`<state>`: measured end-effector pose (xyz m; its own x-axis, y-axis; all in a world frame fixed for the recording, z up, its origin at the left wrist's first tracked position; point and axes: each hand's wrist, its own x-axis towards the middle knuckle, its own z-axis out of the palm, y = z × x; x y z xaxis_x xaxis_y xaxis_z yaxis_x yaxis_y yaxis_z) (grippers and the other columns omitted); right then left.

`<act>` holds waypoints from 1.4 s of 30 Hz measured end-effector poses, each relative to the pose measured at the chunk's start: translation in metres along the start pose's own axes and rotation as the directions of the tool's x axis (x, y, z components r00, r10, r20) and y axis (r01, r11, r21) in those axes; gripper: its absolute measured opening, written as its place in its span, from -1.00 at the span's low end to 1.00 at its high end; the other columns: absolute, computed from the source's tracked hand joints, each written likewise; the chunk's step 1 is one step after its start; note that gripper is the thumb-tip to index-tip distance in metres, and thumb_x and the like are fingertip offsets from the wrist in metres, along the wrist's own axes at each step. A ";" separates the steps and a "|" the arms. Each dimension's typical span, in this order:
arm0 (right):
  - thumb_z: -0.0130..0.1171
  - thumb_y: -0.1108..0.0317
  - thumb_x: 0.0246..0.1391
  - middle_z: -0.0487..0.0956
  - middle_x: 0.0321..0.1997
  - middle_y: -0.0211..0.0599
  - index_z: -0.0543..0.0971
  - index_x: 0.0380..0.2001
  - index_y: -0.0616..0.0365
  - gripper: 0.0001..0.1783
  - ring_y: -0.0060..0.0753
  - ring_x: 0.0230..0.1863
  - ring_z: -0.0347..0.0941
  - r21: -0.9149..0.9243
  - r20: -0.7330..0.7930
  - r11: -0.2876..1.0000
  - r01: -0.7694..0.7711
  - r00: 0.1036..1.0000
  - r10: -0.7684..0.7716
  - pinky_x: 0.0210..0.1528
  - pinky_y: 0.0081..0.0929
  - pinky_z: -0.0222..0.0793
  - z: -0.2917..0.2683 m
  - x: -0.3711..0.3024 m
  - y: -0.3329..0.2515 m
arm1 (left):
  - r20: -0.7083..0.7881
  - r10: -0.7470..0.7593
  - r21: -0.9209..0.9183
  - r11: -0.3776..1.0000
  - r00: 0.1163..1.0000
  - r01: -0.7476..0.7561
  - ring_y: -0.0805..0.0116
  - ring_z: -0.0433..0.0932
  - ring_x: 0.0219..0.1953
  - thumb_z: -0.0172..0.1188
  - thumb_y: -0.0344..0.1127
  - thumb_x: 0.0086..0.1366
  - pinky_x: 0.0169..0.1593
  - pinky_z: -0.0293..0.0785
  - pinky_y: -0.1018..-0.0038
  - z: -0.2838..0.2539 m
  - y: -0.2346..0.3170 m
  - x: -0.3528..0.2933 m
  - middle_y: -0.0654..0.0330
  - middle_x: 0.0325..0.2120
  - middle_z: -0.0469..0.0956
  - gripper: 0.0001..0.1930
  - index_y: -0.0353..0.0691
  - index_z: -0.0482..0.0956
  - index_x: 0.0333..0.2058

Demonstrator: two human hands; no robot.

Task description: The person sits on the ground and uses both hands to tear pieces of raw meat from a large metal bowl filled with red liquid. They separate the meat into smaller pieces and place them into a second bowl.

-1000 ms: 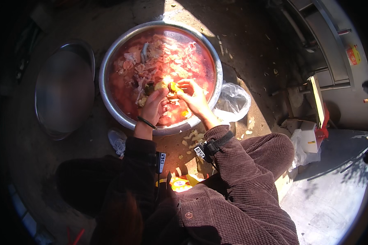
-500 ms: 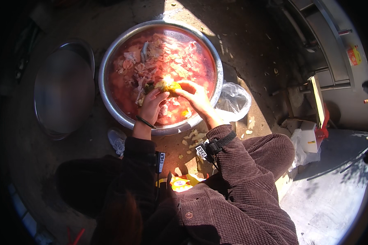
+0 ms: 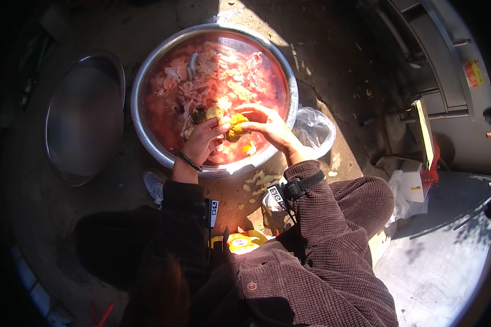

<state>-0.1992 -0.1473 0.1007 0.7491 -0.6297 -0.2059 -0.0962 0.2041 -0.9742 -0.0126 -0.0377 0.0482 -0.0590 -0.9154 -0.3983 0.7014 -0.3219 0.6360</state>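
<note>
Over the large round metal basin [image 3: 142, 128], both of my hands work on pieces of offal. Its reddish water holds many pale, soft pieces of meat [image 3: 229, 82]. My right hand [image 3: 278, 133] grips a wrinkled, yellow-green piece of offal [image 3: 236, 128] between thumb and fingers. Beside it, my left hand [image 3: 200, 144] has its fingers closed around a pale yellowish piece of offal [image 3: 215, 112]. A dark greenish lump shows just past the left fingers. Whether the two pieces are still joined, I cannot tell.
A shallow oval metal tub [image 3: 84, 122] stands to the left of the basin. On the right, a clear plastic bag [image 3: 314, 131] lies against the basin. Pale scraps [image 3: 262, 180] are scattered on the ground before my knees. A metal frame [image 3: 444, 60] rises at the far right.
My right hand has shifted slightly right and turned. The yellow-green piece hangs lower, and more of the pale piece by my left hand shows. My left hand has moved slightly.
</note>
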 end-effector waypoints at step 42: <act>0.20 0.37 -0.01 0.66 -0.44 -0.17 0.64 -0.33 0.35 -0.76 -0.49 -0.39 0.58 -0.470 -0.345 0.869 -0.154 0.938 -0.020 -0.28 -0.53 0.46 0.033 0.008 0.011 | -0.310 0.401 0.336 0.894 0.862 -0.295 0.55 0.52 -0.38 0.30 -0.57 0.05 -0.27 0.49 0.62 0.014 -0.021 0.029 0.28 -0.42 0.55 -0.79 -0.26 0.48 -0.34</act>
<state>-0.1725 -0.1250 0.0917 0.4785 -0.8537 -0.2055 -0.5073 -0.0778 -0.8582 -0.0391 -0.0611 0.0329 0.4503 -0.8435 -0.2930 0.4063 -0.0986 0.9084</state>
